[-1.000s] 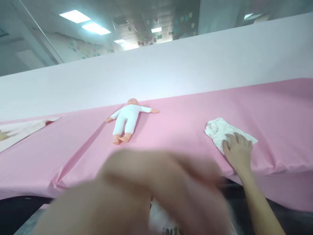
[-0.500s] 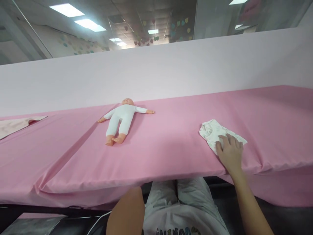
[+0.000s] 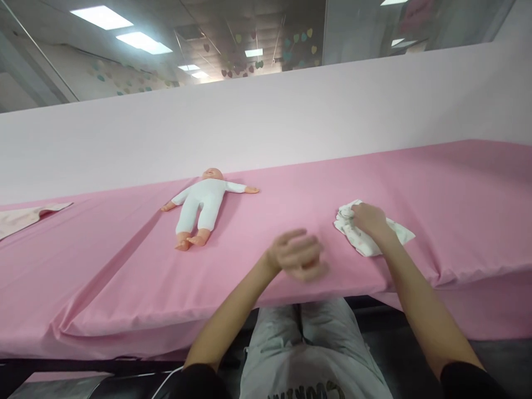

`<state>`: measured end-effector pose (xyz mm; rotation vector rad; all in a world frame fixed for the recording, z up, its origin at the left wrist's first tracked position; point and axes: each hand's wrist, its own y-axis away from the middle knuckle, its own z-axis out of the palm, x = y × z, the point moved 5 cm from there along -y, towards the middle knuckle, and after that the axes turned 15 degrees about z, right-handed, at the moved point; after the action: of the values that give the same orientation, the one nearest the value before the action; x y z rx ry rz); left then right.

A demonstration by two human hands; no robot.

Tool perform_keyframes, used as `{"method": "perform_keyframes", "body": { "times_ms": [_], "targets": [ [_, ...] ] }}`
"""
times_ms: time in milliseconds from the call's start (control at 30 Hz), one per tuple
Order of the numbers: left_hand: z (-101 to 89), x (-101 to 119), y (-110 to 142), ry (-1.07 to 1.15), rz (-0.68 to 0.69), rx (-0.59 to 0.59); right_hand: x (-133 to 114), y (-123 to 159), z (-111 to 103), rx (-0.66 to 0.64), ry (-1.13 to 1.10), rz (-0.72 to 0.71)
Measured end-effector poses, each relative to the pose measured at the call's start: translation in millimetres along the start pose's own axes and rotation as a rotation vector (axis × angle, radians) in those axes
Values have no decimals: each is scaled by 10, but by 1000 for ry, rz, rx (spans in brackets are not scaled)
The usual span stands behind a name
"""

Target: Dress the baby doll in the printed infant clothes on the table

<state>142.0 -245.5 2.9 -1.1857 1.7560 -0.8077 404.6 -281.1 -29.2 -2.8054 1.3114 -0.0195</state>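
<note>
A folded white cloth (image 3: 366, 244) with a faint small print and a gathered left end lies on the pink sheet. My right hand (image 3: 369, 219) is over its upper left part, fingers bent down and closed on the gathered end; the fingertips are partly hidden. To the left of the cloth, my left hand (image 3: 300, 256) is above the sheet, smeared by motion, its fingers looking partly curled and apart from the cloth. A baby doll (image 3: 203, 202) in a white suit lies on its back farther left, arms spread, feet toward me.
The pink sheet (image 3: 137, 288) covers a long table, with a fold running across its left side. A pale cloth (image 3: 25, 219) lies at the far left. Behind stands a white wall (image 3: 266, 122) with glass above. My legs are beneath the front edge.
My left hand has come up over the sheet toward the cloth. My right hand has moved from the cloth's near right part to its gathered left end. The doll stays put.
</note>
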Motion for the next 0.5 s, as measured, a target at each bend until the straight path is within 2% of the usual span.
{"method": "perform_keyframes", "body": {
  "times_ms": [67, 133, 200, 267, 333, 433, 500],
  "targets": [
    [176, -210, -32, -71, 157, 110, -218, 4, -265, 38, -29, -56],
    [279, -488, -62, -135, 42, 174, -522, 95, -600, 134, -189, -200],
    [282, -715, -114, -132, -140, 251, -837, 259, -1003, 344, -524, -384],
    [196, -857, -192, -90, -300, 365, -1115, 422, -1308, 500, -842, -517],
    [36, -938, -279, -61, -426, 510, -1408, 539, -1463, 512, -1034, -642],
    [-262, -1030, -371, -59, -562, 686, -1750, 634, -1525, 455, -1189, -753],
    [-431, -1110, -404, -63, -618, 694, -1881, 646, -1498, 430, -1230, -776]
  ]
}}
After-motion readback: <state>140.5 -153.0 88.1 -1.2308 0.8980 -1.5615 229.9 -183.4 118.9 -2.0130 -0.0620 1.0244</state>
